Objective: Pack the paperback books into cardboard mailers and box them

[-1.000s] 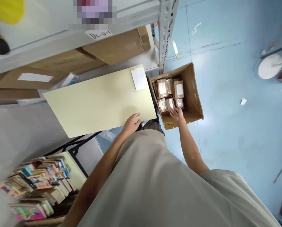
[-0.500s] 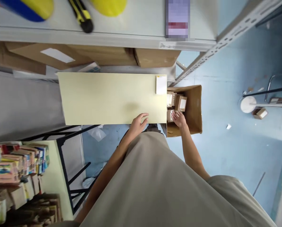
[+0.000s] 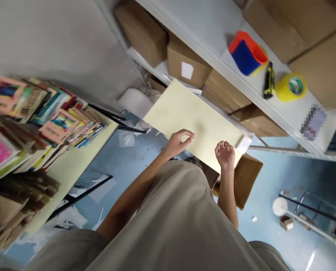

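My left hand [image 3: 180,143] is held over the near edge of the pale yellow tabletop [image 3: 182,101]. Its thumb and fingers curve apart with nothing between them. Over the right part of the same tabletop is my right hand [image 3: 224,155], palm turned up. The fingers are loosely curled and no object shows in them. A small white box [image 3: 243,144] lies at the table's right end, just beyond my right hand. Past that end stands an open cardboard box [image 3: 249,175], partly hidden by my right arm and the table.
A grey shelf [image 3: 286,113] behind the table holds yellow tape [image 3: 291,86], a utility knife [image 3: 268,81] and a red-and-blue holder [image 3: 247,52]. Cartons [image 3: 187,62] fill the level below. Books [image 3: 61,120] are stacked on a left table. A white round stool [image 3: 280,206] stands right.
The view has swung to the left and tilted. My right hand has left the cardboard box and come over the tabletop, its fingers more curled. My left hand stays near the table edge.
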The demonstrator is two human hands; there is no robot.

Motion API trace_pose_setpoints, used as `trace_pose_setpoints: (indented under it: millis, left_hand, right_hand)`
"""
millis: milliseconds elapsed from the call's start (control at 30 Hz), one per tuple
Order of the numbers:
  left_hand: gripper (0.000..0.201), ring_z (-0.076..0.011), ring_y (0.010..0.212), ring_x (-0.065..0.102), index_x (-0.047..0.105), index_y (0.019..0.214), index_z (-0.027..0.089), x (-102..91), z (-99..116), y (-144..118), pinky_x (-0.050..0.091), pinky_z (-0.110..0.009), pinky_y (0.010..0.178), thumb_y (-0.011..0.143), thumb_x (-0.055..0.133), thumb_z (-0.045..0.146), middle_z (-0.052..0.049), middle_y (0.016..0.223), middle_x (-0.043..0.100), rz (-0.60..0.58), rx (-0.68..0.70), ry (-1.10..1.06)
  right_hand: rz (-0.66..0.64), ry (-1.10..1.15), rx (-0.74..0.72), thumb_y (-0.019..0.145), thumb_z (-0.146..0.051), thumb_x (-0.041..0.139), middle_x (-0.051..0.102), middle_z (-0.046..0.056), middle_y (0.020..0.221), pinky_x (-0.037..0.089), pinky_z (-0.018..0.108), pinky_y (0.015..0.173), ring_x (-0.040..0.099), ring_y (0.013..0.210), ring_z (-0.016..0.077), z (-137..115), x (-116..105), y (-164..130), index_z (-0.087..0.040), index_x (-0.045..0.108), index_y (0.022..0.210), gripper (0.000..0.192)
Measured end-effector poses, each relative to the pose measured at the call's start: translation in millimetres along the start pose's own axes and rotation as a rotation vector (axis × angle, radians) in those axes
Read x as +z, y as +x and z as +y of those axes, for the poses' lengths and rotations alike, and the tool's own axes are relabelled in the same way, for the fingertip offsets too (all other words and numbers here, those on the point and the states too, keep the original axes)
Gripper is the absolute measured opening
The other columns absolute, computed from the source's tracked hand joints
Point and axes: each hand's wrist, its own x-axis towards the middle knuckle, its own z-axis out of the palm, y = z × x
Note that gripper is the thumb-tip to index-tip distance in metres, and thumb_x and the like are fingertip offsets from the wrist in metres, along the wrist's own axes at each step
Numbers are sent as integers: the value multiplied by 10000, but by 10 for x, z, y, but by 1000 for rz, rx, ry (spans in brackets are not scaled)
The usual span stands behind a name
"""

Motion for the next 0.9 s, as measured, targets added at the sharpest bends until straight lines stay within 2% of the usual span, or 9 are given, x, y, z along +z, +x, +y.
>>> trace_pose_setpoints:
  millis: [133, 233, 333, 433, 633, 733, 833, 900]
  left_hand:
    - [155, -281, 1240, 827, 815, 958, 254, -851, -166, -299, 629, -485, 1209, 975, 664, 229, -92, 1236, 880, 265, -39, -8]
    - [137, -280, 1211, 834, 814, 921, 259, -1345, -319, -560, 635, -504, 1205, 968, 685, 260, -84, 1195, 887, 476, -86, -36]
    - [126, -289, 1219, 832, 814, 916, 254, -1722, -460, -818, 633, -520, 1211, 955, 697, 284, -81, 1193, 890, 653, -166, -74]
    - [131, -300, 1236, 827, 791, 891, 248, -2047, -579, -1053, 631, -523, 1215, 949, 711, 333, -91, 1219, 888, 821, -264, -120]
    - [289, -310, 1285, 814, 736, 871, 244, -2777, -753, -1422, 618, -525, 1242, 1009, 706, 496, -109, 1273, 883, 1102, -399, -128]
    - [380, -323, 1420, 754, 739, 902, 241, -3143, -842, -1523, 617, -513, 1235, 1097, 615, 544, -131, 1387, 845, 1233, -510, -35]
    - [312, -365, 1545, 670, 792, 1149, 218, -3425, -960, -1568, 607, -547, 1240, 1093, 647, 489, -193, 1538, 755, 1349, -633, 79]
    - [357, -386, 1583, 634, 779, 1307, 205, -3551, -1041, -1578, 586, -582, 1268, 1073, 680, 457, -217, 1581, 720, 1387, -690, 101]
  right_hand:
    - [-143, -266, 141, 969, -187, 745, 813, -32, 931, 706, 185, 783, 817, 868, 90, 677, 942, 74, -305, 728, 905, 136]
    - [-236, -510, 220, 955, -225, 771, 822, -15, 967, 723, 235, 799, 816, 886, 124, 1137, 1593, 167, -317, 738, 908, 108]
    - [-304, -668, 300, 963, -236, 759, 821, 5, 991, 732, 268, 793, 811, 890, 154, 1579, 2198, 267, -315, 741, 929, 88]
    - [-375, -731, 415, 990, -222, 737, 804, 3, 969, 719, 251, 767, 804, 884, 149, 2064, 2766, 353, -303, 736, 957, 88]
    - [-516, -896, 593, 1014, -272, 784, 812, -5, 947, 700, 278, 792, 803, 870, 161, 3260, 3742, 391, -279, 727, 1010, 58]
    - [-721, -1090, 571, 980, -404, 896, 832, 11, 958, 674, 295, 821, 809, 886, 177, 3873, 4093, 324, -264, 744, 984, 206]
    - [-1069, -1274, 477, 888, -569, 981, 853, 29, 1005, 642, 292, 841, 804, 904, 178, 4431, 4349, 258, -255, 788, 998, 385]
    - [-1263, -1345, 402, 849, -678, 973, 848, 34, 1010, 637, 307, 850, 798, 916, 188, 4792, 4497, 249, -256, 798, 1014, 486]
